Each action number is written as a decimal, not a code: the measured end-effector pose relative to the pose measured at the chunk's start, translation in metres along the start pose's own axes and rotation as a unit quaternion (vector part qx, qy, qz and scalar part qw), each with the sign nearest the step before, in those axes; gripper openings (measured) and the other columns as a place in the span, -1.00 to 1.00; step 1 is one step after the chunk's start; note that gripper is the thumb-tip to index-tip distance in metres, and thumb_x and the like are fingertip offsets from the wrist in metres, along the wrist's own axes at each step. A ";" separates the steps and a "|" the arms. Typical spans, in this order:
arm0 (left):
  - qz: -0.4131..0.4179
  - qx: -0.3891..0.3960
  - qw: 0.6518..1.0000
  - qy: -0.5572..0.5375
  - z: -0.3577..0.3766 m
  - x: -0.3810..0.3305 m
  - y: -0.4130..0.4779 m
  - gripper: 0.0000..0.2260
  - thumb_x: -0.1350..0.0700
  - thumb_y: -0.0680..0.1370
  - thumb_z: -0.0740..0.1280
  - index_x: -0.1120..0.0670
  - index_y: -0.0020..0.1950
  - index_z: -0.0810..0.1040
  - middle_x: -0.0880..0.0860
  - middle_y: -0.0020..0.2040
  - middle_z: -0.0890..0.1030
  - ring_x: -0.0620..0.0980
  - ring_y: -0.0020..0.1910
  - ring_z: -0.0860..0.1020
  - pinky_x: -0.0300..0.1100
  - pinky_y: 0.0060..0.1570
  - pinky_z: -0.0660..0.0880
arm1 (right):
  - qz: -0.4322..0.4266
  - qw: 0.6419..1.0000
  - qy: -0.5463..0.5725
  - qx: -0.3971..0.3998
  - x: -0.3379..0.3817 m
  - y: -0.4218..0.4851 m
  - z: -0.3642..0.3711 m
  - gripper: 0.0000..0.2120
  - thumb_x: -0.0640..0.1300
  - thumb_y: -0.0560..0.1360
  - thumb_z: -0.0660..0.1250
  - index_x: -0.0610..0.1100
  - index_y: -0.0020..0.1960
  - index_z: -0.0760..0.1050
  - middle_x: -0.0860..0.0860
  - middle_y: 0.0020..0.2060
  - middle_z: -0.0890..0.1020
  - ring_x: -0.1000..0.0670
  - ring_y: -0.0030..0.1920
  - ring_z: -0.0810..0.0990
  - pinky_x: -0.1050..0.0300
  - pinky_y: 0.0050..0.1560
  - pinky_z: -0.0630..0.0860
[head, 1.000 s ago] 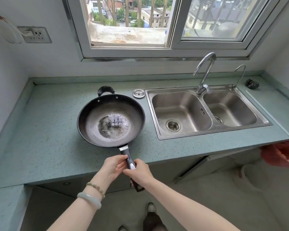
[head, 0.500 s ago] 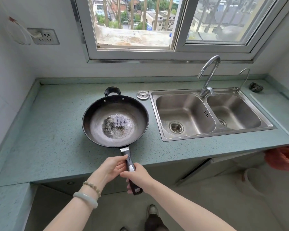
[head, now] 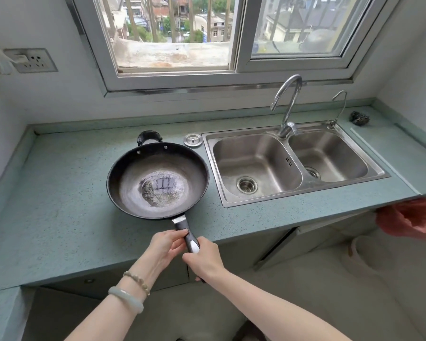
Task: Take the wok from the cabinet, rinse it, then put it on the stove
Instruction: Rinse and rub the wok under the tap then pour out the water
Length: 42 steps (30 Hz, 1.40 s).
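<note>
Where hands sit: left hand (head: 166, 244) and right hand (head: 204, 258) both clamped on the long black handle (head: 186, 232).
Wok: round dark metal wok (head: 158, 180), likely heavy, rigid; two-handed hold suits.

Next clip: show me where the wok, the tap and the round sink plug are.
wok (head: 158, 183), head view, on its shiny inner bottom.
tap (head: 291, 107), head view, on the spout's upright stem.
sink plug (head: 193, 139), head view, on its round metal top.
</note>
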State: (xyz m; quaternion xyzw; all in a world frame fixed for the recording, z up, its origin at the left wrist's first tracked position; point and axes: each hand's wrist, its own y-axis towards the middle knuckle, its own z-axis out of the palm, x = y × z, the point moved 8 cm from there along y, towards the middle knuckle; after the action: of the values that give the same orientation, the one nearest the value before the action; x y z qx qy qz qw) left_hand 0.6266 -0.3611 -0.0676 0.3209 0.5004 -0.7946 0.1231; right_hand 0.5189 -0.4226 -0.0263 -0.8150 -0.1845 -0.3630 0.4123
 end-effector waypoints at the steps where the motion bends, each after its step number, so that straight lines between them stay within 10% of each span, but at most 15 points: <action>1: 0.004 0.000 1.000 0.000 0.007 0.002 0.000 -0.91 0.40 0.43 0.37 0.28 -0.13 0.52 0.18 -0.33 0.66 0.01 -0.40 0.66 -0.22 -0.39 0.59 | -0.005 1.000 -0.002 -0.005 -0.003 0.001 -0.009 -0.86 -0.13 0.28 0.26 -0.10 -0.18 0.38 -0.02 -0.28 0.51 -0.02 -0.41 0.50 0.00 -0.47 0.60; 13: 0.071 0.022 0.997 -0.022 0.191 0.014 0.005 -0.61 0.42 0.42 0.40 0.32 0.20 0.37 0.28 -0.04 0.59 0.11 -0.16 0.62 -0.19 -0.35 0.60 | -0.089 0.994 -0.023 -0.053 -0.031 0.030 -0.197 -0.88 -0.14 0.25 0.31 -0.12 -0.26 0.39 0.00 -0.40 0.47 -0.02 -0.49 0.45 0.13 -0.60 0.51; 28: 0.009 0.042 0.999 -0.005 0.350 0.089 0.044 -0.81 0.53 0.44 0.28 0.29 -0.09 0.38 0.24 -0.24 0.55 0.03 -0.43 0.63 -0.15 -0.34 0.62 | -0.059 0.992 -0.075 -0.083 -0.126 0.086 -0.346 -0.82 -0.09 0.20 0.32 -0.14 -0.30 0.36 -0.01 -0.44 0.46 -0.04 -0.49 0.42 0.07 -0.62 0.44; 33: -0.039 0.043 0.998 -0.007 0.368 0.103 0.076 -0.70 0.57 0.47 0.09 0.39 0.16 0.34 0.33 -0.18 0.52 0.21 -0.22 0.58 -0.13 -0.45 0.59 | -0.039 0.992 -0.088 -0.083 -0.140 0.110 -0.366 -0.83 -0.11 0.21 0.32 -0.16 -0.28 0.39 -0.01 -0.42 0.45 -0.03 -0.48 0.40 0.08 -0.59 0.47; 42: -0.086 0.035 0.996 0.008 0.392 0.114 0.113 -0.62 0.56 0.48 -0.02 0.44 0.27 0.32 0.31 0.00 0.53 0.18 -0.06 0.55 -0.01 0.13 0.45 | -0.051 0.985 -0.153 -0.068 -0.148 0.151 -0.392 -0.85 -0.11 0.23 0.33 -0.06 -0.34 0.34 0.06 -0.48 0.41 0.01 -0.43 0.36 0.19 -0.45 0.27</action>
State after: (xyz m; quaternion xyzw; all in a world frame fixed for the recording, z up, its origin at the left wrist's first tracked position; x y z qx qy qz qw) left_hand 0.4464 -0.7426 -0.1057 0.2874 0.4989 -0.8167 0.0393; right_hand 0.3380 -0.8279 -0.0620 -0.8764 -0.2613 -0.2664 0.3043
